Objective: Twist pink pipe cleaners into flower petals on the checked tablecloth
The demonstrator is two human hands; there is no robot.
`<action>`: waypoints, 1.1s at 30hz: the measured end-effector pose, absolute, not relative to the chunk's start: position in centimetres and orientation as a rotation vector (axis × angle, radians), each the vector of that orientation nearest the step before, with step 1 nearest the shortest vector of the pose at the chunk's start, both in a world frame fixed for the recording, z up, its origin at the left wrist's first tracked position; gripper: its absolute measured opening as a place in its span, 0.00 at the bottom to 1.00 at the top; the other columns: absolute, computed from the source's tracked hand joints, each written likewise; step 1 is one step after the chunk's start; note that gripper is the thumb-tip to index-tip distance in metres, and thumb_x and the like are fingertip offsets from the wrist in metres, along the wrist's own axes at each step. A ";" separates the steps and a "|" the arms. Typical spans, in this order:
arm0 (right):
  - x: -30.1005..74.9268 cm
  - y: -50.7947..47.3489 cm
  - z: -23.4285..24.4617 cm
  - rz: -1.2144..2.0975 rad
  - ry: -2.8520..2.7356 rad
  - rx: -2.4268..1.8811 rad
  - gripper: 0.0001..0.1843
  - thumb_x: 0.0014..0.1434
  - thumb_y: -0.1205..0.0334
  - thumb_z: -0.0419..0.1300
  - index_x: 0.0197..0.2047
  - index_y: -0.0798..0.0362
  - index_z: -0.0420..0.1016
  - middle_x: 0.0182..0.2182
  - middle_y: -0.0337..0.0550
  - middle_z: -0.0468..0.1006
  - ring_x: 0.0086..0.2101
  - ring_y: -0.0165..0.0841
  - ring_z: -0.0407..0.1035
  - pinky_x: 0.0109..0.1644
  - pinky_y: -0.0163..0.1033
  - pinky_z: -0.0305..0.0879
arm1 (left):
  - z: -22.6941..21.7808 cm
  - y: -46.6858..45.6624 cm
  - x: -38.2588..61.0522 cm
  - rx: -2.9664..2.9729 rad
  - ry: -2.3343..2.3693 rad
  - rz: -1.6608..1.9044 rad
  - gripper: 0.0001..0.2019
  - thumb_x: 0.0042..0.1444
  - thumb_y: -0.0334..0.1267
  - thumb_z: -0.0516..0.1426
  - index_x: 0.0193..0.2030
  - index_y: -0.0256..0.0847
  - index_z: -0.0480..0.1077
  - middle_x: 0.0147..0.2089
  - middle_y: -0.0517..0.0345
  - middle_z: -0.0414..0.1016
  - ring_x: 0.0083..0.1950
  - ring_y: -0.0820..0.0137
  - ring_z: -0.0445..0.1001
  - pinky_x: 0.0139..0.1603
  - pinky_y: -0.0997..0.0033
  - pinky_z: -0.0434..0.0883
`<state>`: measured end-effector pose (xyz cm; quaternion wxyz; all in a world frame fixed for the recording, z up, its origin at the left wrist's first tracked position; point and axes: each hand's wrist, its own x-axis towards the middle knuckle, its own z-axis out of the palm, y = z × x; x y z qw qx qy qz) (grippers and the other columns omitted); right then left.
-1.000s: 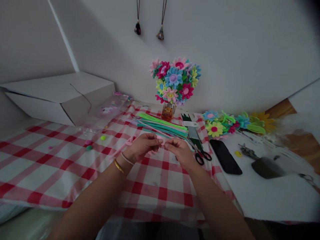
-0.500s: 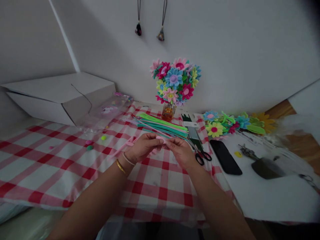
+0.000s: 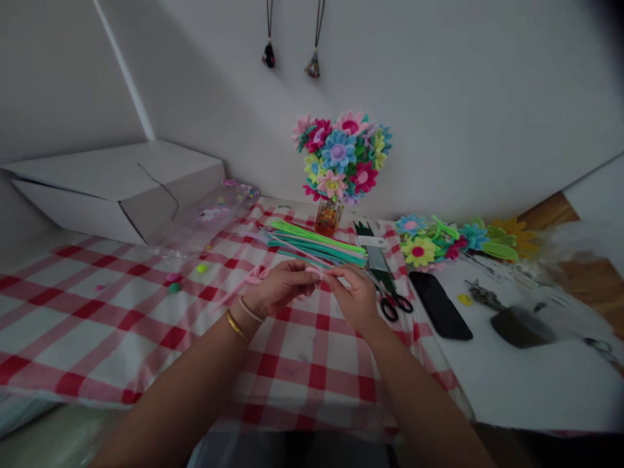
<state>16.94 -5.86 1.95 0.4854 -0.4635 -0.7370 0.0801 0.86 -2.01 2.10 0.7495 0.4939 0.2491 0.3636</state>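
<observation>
Landmark: the vase (image 3: 328, 218), which stands on the checked tablecloth (image 3: 292, 364). All positions are given from it, as seen from my seat.

Hands: my left hand (image 3: 285, 287) and my right hand (image 3: 355, 299) are raised in front of the vase, on its near side, with their fingertips close to each other. The thumb and fingers of my left hand are pinched together on a pink strip (image 3: 315, 270). The thumb and fingers of my right hand are pinched on the same strip at its right end. The strip lies directly in front of the vase, partly covered by my fingers; its full shape cannot be told.

Surroundings: a bundle of fuzzy stems (image 3: 319, 244), mainly green and teal, lies just in front of the vase. Further pink strips (image 3: 247, 279) lie to the front left of the vase. The scissors (image 3: 389, 294) lie to its front right, and the phone (image 3: 439, 305) lies farther right of it. Flowers (image 3: 340, 153) fill the top of the vase. The white box (image 3: 117, 175) sits well to its left.
</observation>
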 end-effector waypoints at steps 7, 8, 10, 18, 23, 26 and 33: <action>17.2 -5.8 1.7 0.041 -1.864 -1.096 0.06 0.55 0.62 0.55 0.34 0.51 0.72 0.30 0.42 0.75 0.35 0.33 0.66 0.43 0.41 0.60 | 2.2 -2.1 0.8 1.102 0.579 0.814 0.09 0.45 0.37 0.60 0.26 0.31 0.70 0.23 0.56 0.70 0.22 0.78 0.65 0.21 0.77 0.58; 17.3 -5.7 1.6 0.004 -1.885 -1.090 0.06 0.55 0.63 0.55 0.34 0.50 0.73 0.31 0.42 0.75 0.36 0.34 0.66 0.43 0.42 0.59 | 2.2 -2.1 0.8 1.099 0.590 0.816 0.09 0.45 0.37 0.60 0.26 0.32 0.69 0.23 0.56 0.70 0.22 0.78 0.64 0.21 0.78 0.58; 17.5 -5.6 1.5 -0.059 -1.919 -1.084 0.07 0.55 0.63 0.55 0.36 0.49 0.74 0.32 0.42 0.76 0.37 0.35 0.66 0.44 0.43 0.59 | 2.1 -2.1 0.9 1.085 0.605 0.815 0.09 0.45 0.37 0.60 0.25 0.32 0.69 0.22 0.56 0.69 0.21 0.78 0.64 0.20 0.78 0.57; 17.2 -5.6 1.5 0.062 -1.848 -1.040 0.07 0.54 0.63 0.56 0.35 0.48 0.75 0.31 0.42 0.77 0.36 0.34 0.67 0.44 0.42 0.61 | 2.0 -2.1 1.1 1.078 0.612 0.861 0.09 0.45 0.38 0.60 0.24 0.33 0.68 0.19 0.59 0.67 0.19 0.78 0.63 0.18 0.79 0.56; 16.9 -5.7 1.2 0.237 -1.811 -1.093 0.07 0.54 0.61 0.55 0.34 0.48 0.74 0.31 0.42 0.76 0.35 0.34 0.68 0.43 0.42 0.62 | 2.1 -2.2 1.0 1.142 0.601 0.881 0.09 0.45 0.38 0.60 0.24 0.33 0.69 0.19 0.60 0.66 0.20 0.78 0.63 0.19 0.78 0.58; 16.8 -5.7 1.3 0.307 -1.773 -1.132 0.07 0.54 0.60 0.56 0.34 0.49 0.74 0.31 0.42 0.75 0.36 0.34 0.67 0.42 0.41 0.63 | 2.2 -2.2 1.0 1.170 0.618 0.893 0.09 0.45 0.39 0.60 0.24 0.33 0.70 0.19 0.60 0.66 0.20 0.78 0.63 0.19 0.78 0.58; 16.8 -5.6 1.5 0.592 -1.618 -1.214 0.09 0.51 0.55 0.57 0.30 0.51 0.74 0.28 0.40 0.74 0.31 0.32 0.66 0.37 0.37 0.61 | 2.0 -1.9 0.7 1.261 0.621 0.873 0.09 0.45 0.39 0.60 0.26 0.33 0.70 0.22 0.58 0.69 0.22 0.77 0.65 0.22 0.77 0.61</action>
